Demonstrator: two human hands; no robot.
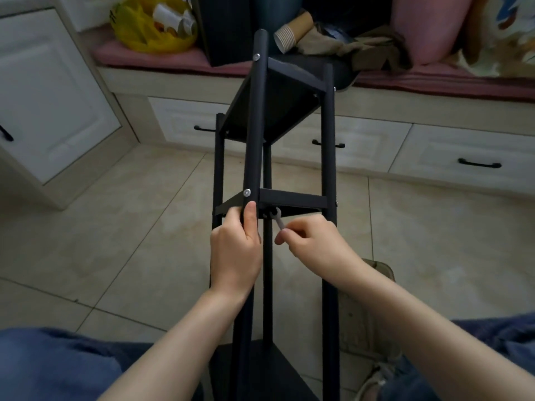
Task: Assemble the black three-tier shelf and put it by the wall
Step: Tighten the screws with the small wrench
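The left hand curls round a post of the shelf. The right hand pinches a wrench at the middle tier. Print on the bag is blurred.

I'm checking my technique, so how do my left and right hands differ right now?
The left hand grips the shelf's front pole; the right hand pinches a small wrench. The left hand's thumb lies up along the pole; the right hand's fingers curl over the wrench handle. Both sit just below the middle tier.
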